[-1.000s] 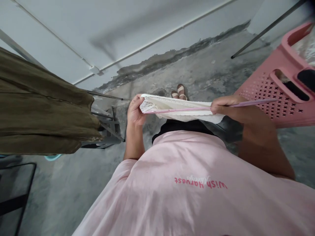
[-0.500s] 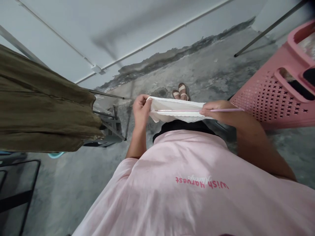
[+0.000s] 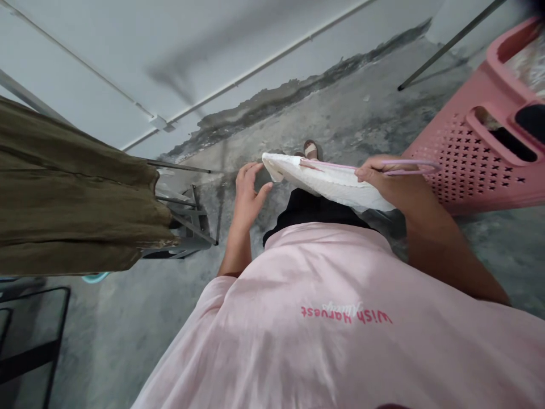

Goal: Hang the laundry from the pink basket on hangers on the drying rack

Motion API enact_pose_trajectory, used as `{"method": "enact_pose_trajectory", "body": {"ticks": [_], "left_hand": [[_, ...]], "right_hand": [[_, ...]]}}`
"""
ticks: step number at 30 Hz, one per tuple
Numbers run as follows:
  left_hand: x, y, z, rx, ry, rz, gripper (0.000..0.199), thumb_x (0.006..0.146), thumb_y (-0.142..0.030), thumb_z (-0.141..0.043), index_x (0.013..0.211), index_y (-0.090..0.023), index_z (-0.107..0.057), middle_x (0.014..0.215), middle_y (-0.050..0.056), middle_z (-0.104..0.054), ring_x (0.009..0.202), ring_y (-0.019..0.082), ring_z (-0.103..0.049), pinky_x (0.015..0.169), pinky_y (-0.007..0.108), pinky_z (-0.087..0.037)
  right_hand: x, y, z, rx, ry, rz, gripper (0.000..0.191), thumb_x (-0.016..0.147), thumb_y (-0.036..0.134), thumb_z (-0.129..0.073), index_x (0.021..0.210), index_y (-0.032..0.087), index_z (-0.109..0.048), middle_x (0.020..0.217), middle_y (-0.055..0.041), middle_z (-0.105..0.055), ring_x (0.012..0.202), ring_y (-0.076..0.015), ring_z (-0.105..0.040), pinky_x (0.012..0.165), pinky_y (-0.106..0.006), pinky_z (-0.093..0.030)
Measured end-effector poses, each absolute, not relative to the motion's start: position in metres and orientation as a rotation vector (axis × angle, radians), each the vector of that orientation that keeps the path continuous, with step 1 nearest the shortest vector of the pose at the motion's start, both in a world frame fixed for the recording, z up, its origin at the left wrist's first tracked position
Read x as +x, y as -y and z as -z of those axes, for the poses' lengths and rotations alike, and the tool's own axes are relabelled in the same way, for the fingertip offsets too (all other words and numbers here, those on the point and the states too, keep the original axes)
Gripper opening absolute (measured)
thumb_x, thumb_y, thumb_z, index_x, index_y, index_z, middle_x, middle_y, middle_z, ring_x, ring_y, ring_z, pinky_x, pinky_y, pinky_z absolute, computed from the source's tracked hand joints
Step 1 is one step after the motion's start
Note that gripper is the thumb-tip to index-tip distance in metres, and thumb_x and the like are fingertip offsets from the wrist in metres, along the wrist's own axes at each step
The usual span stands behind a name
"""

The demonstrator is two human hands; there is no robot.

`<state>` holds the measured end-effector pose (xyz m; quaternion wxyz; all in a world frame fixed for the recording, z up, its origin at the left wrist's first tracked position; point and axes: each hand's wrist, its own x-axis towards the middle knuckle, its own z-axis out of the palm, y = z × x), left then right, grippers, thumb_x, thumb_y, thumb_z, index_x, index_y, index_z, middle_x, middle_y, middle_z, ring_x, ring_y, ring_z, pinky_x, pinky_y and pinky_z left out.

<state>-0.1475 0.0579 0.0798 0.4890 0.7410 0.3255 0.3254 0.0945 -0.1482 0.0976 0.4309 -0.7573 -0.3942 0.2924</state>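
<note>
A white cloth garment (image 3: 327, 180) stretches across the front of my body; its exact kind cannot be made out. Partly inside its upper edge lies a thin pink clothes hanger (image 3: 415, 168), whose looped end sticks out to the right past my wrist. My right hand (image 3: 381, 173) grips the hanger and the garment's right end together, thumb on top. Just left of the garment's free corner, my left hand (image 3: 250, 190) is open, thumb and fingers apart, holding nothing.
At right stands a tall pink laundry basket (image 3: 464, 153) with things inside. Olive-green cloth (image 3: 72, 193) hangs at left, near a grey folding frame (image 3: 191, 227). A black metal frame (image 3: 55, 346) is at lower left. Ahead, the wall (image 3: 238, 57) meets a concrete floor.
My left hand has let go of the garment's left end and opened. The garment has tilted, and the hanger's looped end has turned into fuller view beside my right hand.
</note>
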Motion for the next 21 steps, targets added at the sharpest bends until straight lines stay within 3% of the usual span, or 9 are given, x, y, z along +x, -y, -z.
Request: {"method": "enact_pose_trajectory", "body": {"ticks": [5, 11, 15, 18, 21], "left_hand": [[-0.144, -0.054, -0.068, 1.961, -0.752, -0.808, 0.044, 0.082, -0.035, -0.074, 0.124, -0.03, -0.063, 0.142, 0.007, -0.049, 0.141, 0.024, -0.036, 0.117, 0.041, -0.029], [-0.132, -0.038, -0.071, 1.769, -0.699, -0.669, 0.022, 0.077, -0.024, -0.077, 0.098, -0.024, -0.075, 0.115, 0.007, -0.065, 0.12, 0.024, -0.052, 0.11, 0.033, -0.036], [-0.127, -0.028, -0.069, 1.837, -0.522, -0.469, 0.021, 0.074, -0.022, -0.079, 0.095, -0.024, -0.076, 0.11, 0.007, -0.068, 0.112, 0.023, -0.056, 0.105, 0.03, -0.037], [-0.127, -0.021, -0.066, 1.868, -0.423, -0.314, 0.02, 0.071, -0.025, -0.082, 0.09, -0.023, -0.075, 0.101, 0.007, -0.069, 0.104, 0.024, -0.06, 0.097, 0.029, -0.039], [-0.128, -0.013, -0.063, 1.886, -0.404, -0.213, 0.018, 0.075, -0.035, -0.078, 0.087, -0.022, -0.073, 0.087, 0.006, -0.069, 0.091, 0.024, -0.062, 0.083, 0.027, -0.042]], "right_hand": [[0.096, 0.144, -0.097, -1.564, 0.561, -0.53, 0.032, 0.082, 0.046, -0.065, 0.067, 0.022, -0.051, 0.053, 0.0029, -0.029, 0.049, -0.0098, -0.023, 0.053, -0.031, -0.013], [0.09, 0.135, -0.122, -1.136, 0.526, -0.655, 0.049, 0.082, 0.056, -0.061, 0.074, 0.023, -0.025, 0.065, 0.0038, -0.022, 0.05, -0.0106, -0.015, 0.054, -0.028, -0.017], [0.075, 0.116, -0.126, -1.073, 0.583, -0.728, 0.054, 0.08, 0.057, -0.063, 0.073, 0.022, -0.022, 0.066, 0.0043, -0.023, 0.051, -0.0104, -0.015, 0.054, -0.027, -0.019], [0.071, 0.099, -0.115, -1.151, 0.598, -0.764, 0.05, 0.083, 0.061, -0.058, 0.071, 0.023, -0.027, 0.063, 0.0031, -0.028, 0.053, -0.0125, -0.023, 0.054, -0.028, -0.023], [0.073, 0.088, -0.1, -1.188, 0.61, -0.837, 0.044, 0.082, 0.059, -0.059, 0.073, 0.024, -0.035, 0.067, 0.0009, -0.041, 0.061, -0.0157, -0.041, 0.056, -0.029, -0.03]]}}
